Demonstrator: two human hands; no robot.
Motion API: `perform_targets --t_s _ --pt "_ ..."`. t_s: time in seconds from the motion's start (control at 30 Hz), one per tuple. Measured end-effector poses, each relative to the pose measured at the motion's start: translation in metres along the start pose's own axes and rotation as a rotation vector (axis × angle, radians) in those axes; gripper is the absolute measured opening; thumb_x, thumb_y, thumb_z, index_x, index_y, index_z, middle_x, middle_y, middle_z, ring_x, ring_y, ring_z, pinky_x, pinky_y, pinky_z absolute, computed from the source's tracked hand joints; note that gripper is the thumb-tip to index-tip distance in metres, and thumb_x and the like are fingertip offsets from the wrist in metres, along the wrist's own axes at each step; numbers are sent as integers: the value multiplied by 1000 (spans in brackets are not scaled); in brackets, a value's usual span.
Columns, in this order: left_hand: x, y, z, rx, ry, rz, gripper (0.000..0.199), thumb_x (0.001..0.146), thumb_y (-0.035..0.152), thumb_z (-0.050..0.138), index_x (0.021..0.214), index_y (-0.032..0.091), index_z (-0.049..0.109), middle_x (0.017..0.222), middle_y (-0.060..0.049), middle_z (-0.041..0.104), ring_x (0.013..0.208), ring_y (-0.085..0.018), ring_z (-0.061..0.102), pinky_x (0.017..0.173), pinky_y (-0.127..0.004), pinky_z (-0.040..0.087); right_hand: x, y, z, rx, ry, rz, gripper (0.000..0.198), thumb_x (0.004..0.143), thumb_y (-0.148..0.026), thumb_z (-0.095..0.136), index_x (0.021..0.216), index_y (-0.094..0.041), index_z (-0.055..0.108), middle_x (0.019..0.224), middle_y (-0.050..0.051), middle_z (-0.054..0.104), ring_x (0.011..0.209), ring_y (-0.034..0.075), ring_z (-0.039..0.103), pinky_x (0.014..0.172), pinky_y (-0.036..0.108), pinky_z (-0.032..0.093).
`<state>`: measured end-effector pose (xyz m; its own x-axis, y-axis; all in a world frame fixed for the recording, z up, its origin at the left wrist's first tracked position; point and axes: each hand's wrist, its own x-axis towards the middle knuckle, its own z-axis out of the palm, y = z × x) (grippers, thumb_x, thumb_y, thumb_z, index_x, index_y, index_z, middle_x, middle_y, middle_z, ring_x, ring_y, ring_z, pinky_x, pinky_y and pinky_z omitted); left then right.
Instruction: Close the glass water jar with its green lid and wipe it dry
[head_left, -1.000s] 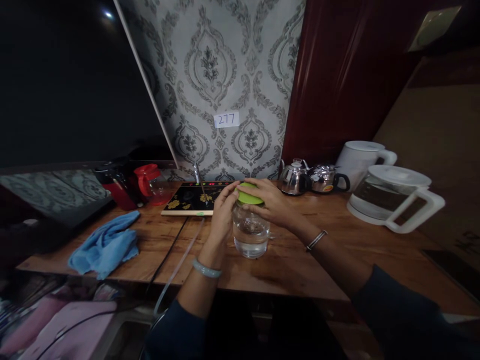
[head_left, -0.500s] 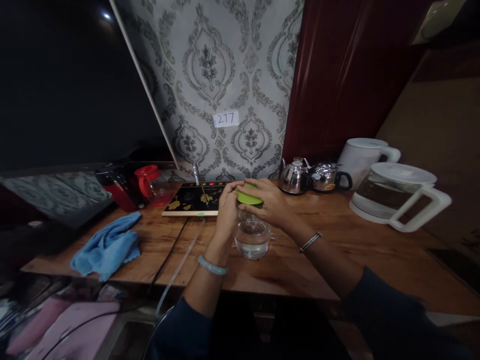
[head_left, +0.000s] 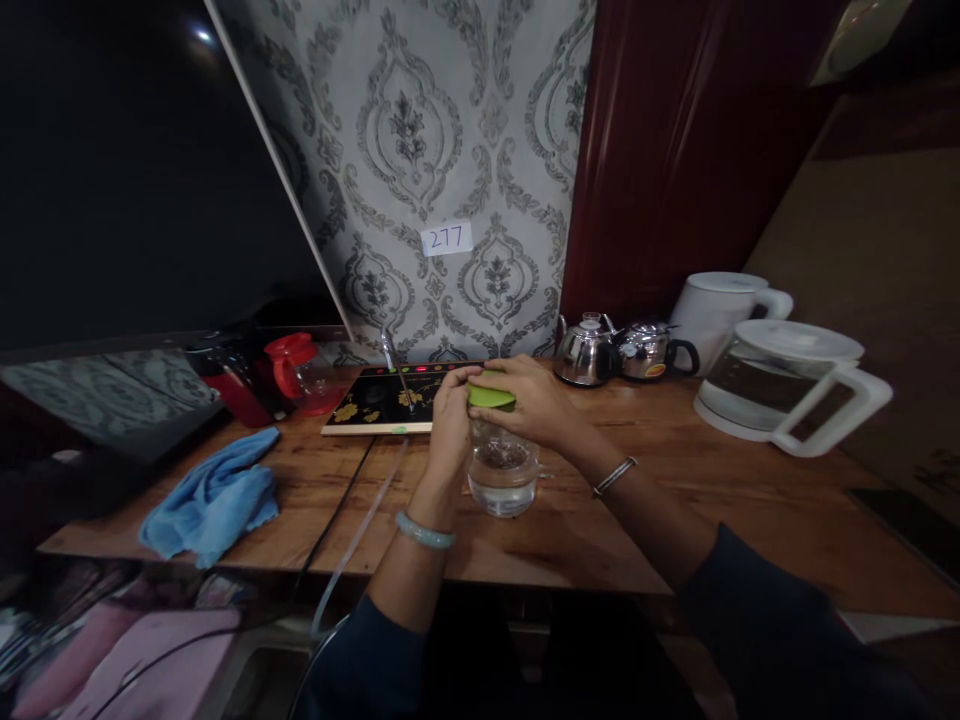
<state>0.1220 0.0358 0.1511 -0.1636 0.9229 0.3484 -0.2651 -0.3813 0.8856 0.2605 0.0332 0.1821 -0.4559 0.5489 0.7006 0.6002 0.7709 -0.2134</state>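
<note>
Currently, we grasp the round lime-green lid between our left hand and right hand, atop the clear glass vessel standing on the brown wooden counter. The lid is over the mouth; whether it's fully seated, our fingers hide. Letting go remains undone.

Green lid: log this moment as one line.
left hand: on green lid | right hand: on green lid | clear jar: upright, liquid inside
</note>
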Motion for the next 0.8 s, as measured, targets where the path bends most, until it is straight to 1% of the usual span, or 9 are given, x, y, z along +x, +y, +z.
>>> perform_targets --t_s 0.13,0.2,0.33,0.47,0.57,0.7,0.8 --pt "0 -3 -2 -9 8 -9 27 69 19 50 91 19 66 92 -3 68 85 -16 63 76 -26 50 2 0 -3 -13 -84 -32 27 87 -44 75 108 -26 78 112 9 74 108 28 65 94 46 49" --pt "-1 -4 -4 -13 10 -19 28 69 19 50 92 19 66 92 -3 68 85 -16 63 77 -27 50 1 1 -2 -15 -96 -29 30 87 -46 75 109 -26 78 114 9 73 110 29 64 96 48 49" --pt "-2 -5 -6 -14 12 -49 25 71 21 55 93 19 67 93 -3 69 85 -16 63 79 -28 51 -6 3 2 11 -37 21 41 84 -50 76 119 -27 74 121 10 71 113 32 63 99 53 48" --pt "-1 -5 -8 -37 -29 -50 23 73 25 63 96 20 66 96 -3 69 88 -17 65 82 -30 52 -12 5 5 41 -8 3 50 80 -49 79 124 -25 72 125 12 69 117 33 61 101 54 48" --pt "-1 -5 -7 -45 -32 -42 24 72 25 65 96 19 65 96 -3 69 88 -16 65 83 -29 52 -14 7 6 53 2 -16 53 80 -46 81 125 -22 70 125 13 68 116 32 62 100 52 49" --pt "-2 -4 -7 -39 -14 -42 24 72 24 66 96 19 66 100 -4 69 91 -16 65 85 -29 53 -17 9 8 62 24 -6 53 80 -45 81 128 -26 69 127 12 68 116 33 62 100 54 49" --pt "-2 -3 -7 -26 -30 -37 25 74 25 66 98 20 66 102 -4 69 93 -17 65 87 -30 52 -18 9 10 71 32 -4 54 81 -46 79 129 -25 69 129 13 67 118 33 61 101 55 49"
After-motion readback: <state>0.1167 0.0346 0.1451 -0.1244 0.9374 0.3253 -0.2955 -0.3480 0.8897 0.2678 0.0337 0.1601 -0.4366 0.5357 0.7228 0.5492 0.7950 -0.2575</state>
